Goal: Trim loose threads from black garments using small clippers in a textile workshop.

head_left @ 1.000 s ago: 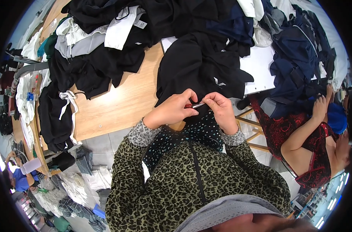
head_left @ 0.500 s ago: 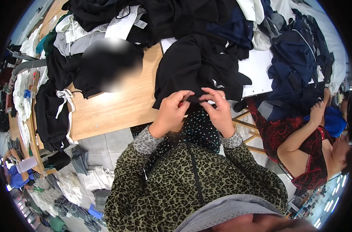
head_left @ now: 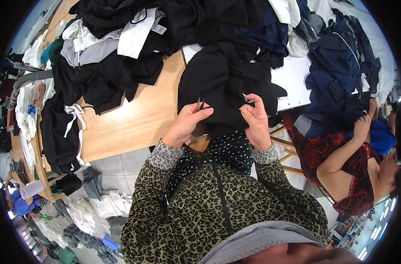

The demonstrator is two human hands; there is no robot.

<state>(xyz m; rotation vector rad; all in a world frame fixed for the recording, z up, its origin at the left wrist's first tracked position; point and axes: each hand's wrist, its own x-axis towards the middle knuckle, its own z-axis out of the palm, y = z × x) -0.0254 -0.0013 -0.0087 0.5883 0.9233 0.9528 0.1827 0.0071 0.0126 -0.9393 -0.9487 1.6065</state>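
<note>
Right hand [head_left: 257, 126]: moved outward; fingers bent, grip cannot be told.
Left hand [head_left: 187, 124]: scissors [head_left: 201, 104] pinched.
Black garment [head_left: 209, 72]: handling apparently unfinished.

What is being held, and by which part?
Left grip: a small pointed tool, held by the end behind its exposed tips. Right grip: cannot tell whether it pinches black fabric.
</note>
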